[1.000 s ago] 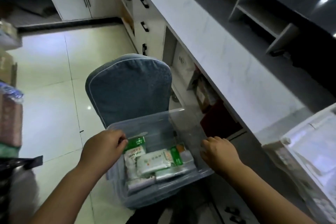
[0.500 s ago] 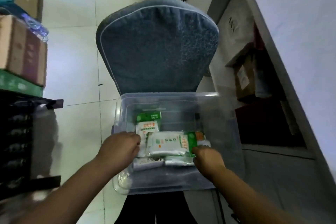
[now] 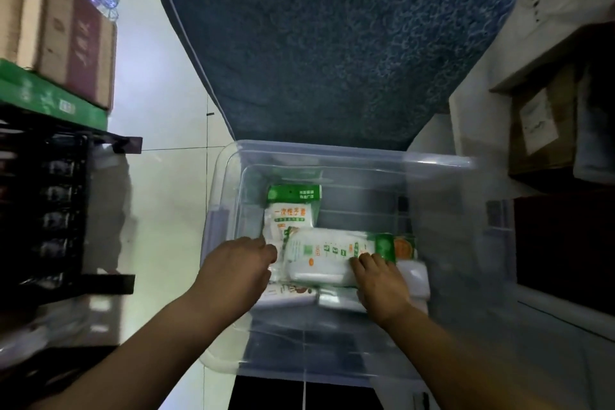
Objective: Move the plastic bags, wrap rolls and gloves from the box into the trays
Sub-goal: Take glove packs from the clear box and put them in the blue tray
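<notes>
A clear plastic box (image 3: 229, 176) sits on a chair seat below me. Inside lie white-and-green packs: a glove pack (image 3: 289, 210) at the back left, and a longer white pack (image 3: 322, 253) lying across the top of flatter packs (image 3: 339, 301). My left hand (image 3: 236, 268) is inside the box at the left end of the long pack, fingers curled against it. My right hand (image 3: 379, 280) rests on the pack's right end, fingers over its green band. Whether either hand has a firm grip is unclear. No trays are in view.
A blue padded chair back (image 3: 332, 36) rises behind the box. Cardboard cartons (image 3: 60, 33) and a black crate rack (image 3: 50, 210) stand at the left. Under-counter shelves with boxes (image 3: 545, 130) are at the right. Pale tiled floor (image 3: 159, 176) shows between.
My view has tilted down and closer to the box. Both hands went from the box's rim down inside it, onto the two ends of the long white pack.
</notes>
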`<state>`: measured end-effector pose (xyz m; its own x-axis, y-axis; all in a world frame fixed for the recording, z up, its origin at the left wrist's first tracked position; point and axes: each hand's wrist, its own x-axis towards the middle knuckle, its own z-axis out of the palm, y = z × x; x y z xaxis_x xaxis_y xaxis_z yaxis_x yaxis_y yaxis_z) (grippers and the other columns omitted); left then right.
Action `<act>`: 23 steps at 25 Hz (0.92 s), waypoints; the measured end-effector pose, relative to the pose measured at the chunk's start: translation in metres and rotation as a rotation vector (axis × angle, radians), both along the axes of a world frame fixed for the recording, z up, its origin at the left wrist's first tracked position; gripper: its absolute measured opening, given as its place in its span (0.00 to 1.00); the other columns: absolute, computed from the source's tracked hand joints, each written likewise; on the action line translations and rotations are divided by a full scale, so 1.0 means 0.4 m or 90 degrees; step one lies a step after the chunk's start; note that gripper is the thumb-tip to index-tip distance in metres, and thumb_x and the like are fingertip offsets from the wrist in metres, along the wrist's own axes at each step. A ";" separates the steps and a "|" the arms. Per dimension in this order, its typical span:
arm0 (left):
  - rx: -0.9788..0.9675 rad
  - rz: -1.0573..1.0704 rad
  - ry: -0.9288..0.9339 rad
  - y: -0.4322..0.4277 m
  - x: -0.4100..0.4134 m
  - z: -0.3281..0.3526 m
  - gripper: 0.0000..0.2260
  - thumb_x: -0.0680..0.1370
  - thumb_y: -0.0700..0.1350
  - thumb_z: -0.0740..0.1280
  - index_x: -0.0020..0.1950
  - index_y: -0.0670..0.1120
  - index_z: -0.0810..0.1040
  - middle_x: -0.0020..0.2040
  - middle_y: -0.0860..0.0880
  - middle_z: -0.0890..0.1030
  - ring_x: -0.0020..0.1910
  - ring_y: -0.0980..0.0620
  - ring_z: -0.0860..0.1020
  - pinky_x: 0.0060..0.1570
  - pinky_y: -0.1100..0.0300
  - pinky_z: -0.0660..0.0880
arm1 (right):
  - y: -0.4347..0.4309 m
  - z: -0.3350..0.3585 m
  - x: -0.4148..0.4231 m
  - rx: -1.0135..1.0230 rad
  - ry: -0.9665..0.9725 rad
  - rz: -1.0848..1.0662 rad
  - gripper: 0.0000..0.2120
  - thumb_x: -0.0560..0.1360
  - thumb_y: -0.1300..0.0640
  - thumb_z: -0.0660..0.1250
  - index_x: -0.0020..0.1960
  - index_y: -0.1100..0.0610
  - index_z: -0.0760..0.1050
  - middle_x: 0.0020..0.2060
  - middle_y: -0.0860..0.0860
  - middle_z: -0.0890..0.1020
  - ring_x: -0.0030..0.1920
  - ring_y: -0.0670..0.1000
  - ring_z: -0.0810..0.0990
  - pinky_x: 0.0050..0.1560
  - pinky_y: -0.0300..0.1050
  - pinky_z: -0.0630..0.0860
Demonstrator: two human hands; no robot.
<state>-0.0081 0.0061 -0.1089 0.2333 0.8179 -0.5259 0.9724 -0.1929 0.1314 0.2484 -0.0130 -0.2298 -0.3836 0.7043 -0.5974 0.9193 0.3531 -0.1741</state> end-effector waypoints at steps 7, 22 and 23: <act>0.034 -0.008 -0.034 0.002 0.025 -0.007 0.22 0.64 0.43 0.75 0.58 0.47 0.78 0.52 0.47 0.82 0.49 0.46 0.80 0.46 0.56 0.78 | 0.094 0.145 -0.007 0.208 0.200 -0.103 0.20 0.55 0.66 0.78 0.46 0.57 0.80 0.31 0.53 0.83 0.29 0.56 0.80 0.27 0.41 0.75; 0.240 0.148 -0.127 0.145 -0.038 0.127 0.08 0.68 0.47 0.72 0.42 0.51 0.74 0.36 0.51 0.78 0.33 0.48 0.75 0.26 0.64 0.56 | 0.197 0.259 -0.069 0.206 0.491 -0.483 0.08 0.73 0.63 0.69 0.49 0.52 0.78 0.41 0.51 0.81 0.41 0.44 0.78 0.44 0.31 0.74; 0.259 0.237 -0.156 0.147 -0.072 0.137 0.08 0.70 0.49 0.70 0.42 0.52 0.72 0.36 0.51 0.76 0.33 0.48 0.73 0.26 0.63 0.56 | 0.202 0.229 -0.078 0.164 0.475 -0.538 0.08 0.74 0.63 0.67 0.50 0.52 0.78 0.42 0.51 0.82 0.42 0.47 0.79 0.46 0.37 0.75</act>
